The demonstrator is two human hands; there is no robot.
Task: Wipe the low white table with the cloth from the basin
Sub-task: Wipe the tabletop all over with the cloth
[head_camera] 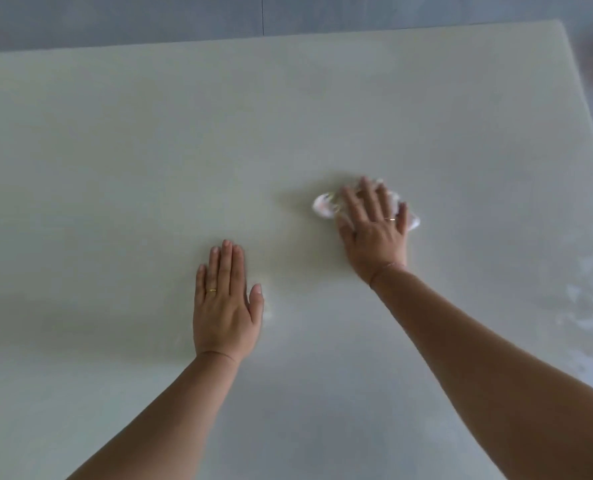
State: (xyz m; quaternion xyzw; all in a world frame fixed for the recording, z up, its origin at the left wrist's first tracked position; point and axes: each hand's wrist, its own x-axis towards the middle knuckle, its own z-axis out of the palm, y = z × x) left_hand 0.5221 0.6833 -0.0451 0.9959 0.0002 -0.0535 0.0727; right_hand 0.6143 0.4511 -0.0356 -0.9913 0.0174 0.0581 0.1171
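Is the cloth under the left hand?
No, the cloth sits under the right hand, while the left hand lies flat on the table.

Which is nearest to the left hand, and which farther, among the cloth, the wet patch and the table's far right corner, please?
From the left hand:
1. Cloth, ahead and to the right, under the right hand.
2. Wet patch, by the white table's right edge.
3. Far right corner, farthest.

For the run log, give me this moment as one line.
step: wipe | right hand: presses cloth on white table | left hand: flat on table, holds nothing
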